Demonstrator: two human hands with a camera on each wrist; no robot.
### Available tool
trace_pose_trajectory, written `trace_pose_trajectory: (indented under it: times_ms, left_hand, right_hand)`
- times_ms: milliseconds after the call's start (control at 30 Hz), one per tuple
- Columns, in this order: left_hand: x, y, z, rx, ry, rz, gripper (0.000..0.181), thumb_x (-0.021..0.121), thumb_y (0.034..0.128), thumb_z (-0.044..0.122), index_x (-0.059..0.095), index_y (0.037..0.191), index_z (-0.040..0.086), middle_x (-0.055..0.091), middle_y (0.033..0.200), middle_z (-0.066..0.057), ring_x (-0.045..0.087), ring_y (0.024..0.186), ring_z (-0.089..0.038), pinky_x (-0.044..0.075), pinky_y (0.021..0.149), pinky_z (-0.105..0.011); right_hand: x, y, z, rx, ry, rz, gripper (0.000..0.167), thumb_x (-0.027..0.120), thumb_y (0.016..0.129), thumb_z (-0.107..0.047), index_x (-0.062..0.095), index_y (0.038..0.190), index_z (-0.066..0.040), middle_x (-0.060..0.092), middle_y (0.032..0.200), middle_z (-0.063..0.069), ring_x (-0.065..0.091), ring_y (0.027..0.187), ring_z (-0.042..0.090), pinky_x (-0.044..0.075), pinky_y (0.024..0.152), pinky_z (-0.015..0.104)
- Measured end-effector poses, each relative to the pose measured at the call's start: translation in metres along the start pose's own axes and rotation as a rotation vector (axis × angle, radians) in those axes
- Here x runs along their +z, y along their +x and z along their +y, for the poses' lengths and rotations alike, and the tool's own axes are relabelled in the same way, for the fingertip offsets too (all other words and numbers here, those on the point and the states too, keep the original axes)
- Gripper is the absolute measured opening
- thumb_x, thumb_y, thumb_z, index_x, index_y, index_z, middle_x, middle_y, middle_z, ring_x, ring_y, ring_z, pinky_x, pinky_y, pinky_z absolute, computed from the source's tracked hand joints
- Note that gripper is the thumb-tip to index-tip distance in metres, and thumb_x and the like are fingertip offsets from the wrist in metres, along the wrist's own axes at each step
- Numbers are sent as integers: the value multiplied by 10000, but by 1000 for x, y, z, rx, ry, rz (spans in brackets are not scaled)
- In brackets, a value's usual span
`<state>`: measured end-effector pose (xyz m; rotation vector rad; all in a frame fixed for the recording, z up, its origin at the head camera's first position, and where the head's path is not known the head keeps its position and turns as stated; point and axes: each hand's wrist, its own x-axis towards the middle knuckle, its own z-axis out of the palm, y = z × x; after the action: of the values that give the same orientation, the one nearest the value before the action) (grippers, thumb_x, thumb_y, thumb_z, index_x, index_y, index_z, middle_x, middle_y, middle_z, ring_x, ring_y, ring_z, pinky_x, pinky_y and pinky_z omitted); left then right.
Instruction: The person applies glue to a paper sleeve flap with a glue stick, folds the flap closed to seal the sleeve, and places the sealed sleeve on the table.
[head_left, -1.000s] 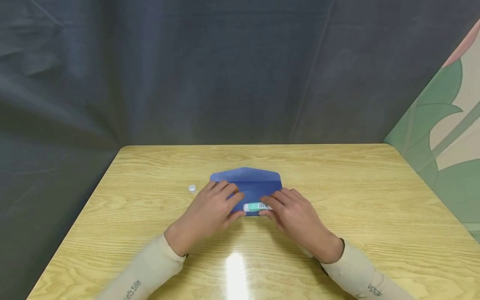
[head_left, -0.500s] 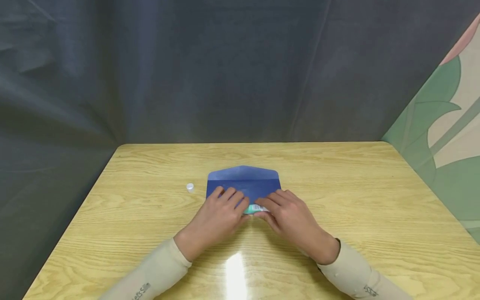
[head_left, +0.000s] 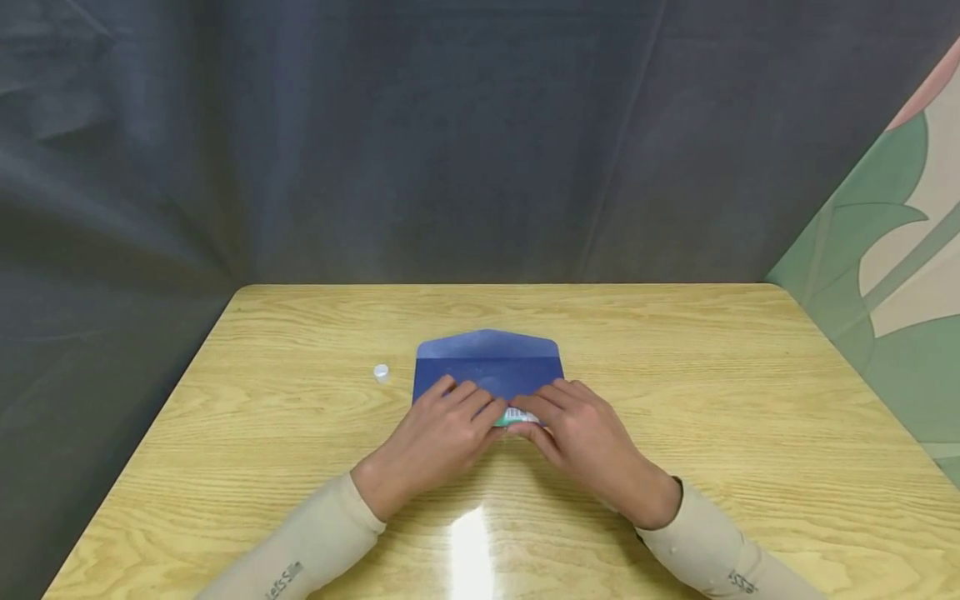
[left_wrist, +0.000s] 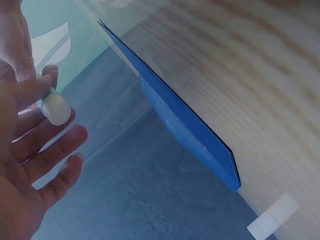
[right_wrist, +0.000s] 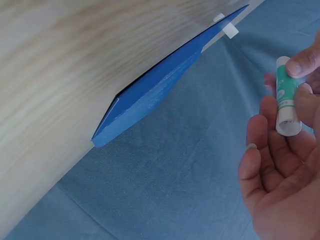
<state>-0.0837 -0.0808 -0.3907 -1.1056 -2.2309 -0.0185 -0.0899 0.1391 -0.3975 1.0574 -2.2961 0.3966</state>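
In the head view a green and white glue stick is held level between both hands, above the near part of a blue envelope. My left hand pinches its left end between thumb and forefinger, hiding that end. The white end of the glue stick shows in the left wrist view. My right hand grips the other end, thumb pressed on the tube near its white base, as the right wrist view shows. The envelope's flap lies unfolded, pointing away.
A small white cap stands on the wooden table left of the envelope. Dark grey cloth hangs behind and to the left of the table. A leaf-patterned fabric is at the right.
My left hand has moved right and taken hold of the glue stick's left end, which was uncovered a second ago. My right hand has kept its grip and barely shifted.
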Motion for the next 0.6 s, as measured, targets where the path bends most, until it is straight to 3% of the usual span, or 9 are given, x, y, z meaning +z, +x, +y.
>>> trace_pose_trajectory:
  times_ms: [233,433,500,600]
  left_hand:
    - [1,-1,0,-37,-73,14,194,755,888,277,735,1033,150,727,934,40,652,835,-120,439,690,-257]
    - [1,0,-2,-153,-225,-37,198,740,902,276,746,1050,145,734,976,30,658,881,-122,483,728,-272]
    - [1,0,-2,-200,-271,-59,196,743,899,277,748,1047,147,740,986,27,660,885,-121,499,733,-278]
    - [1,0,-3,-244,-306,-79,198,756,888,272,750,1041,147,745,991,20,661,885,-123,519,729,-288]
  right_hand:
    - [0,-1,1,10,4,-6,315,772,824,-381,760,1003,-122,721,860,-24,626,772,117,515,706,291]
    - [-3,1,3,15,11,-17,412,578,953,-489,699,1088,-119,712,909,-18,627,808,124,535,746,310]
    - [-5,1,3,24,17,-33,390,582,958,-472,668,1104,-121,707,940,-17,634,840,129,540,764,314]
    - [-6,2,3,27,15,-46,334,706,899,-371,638,1107,-119,698,970,-15,632,866,135,539,777,313]
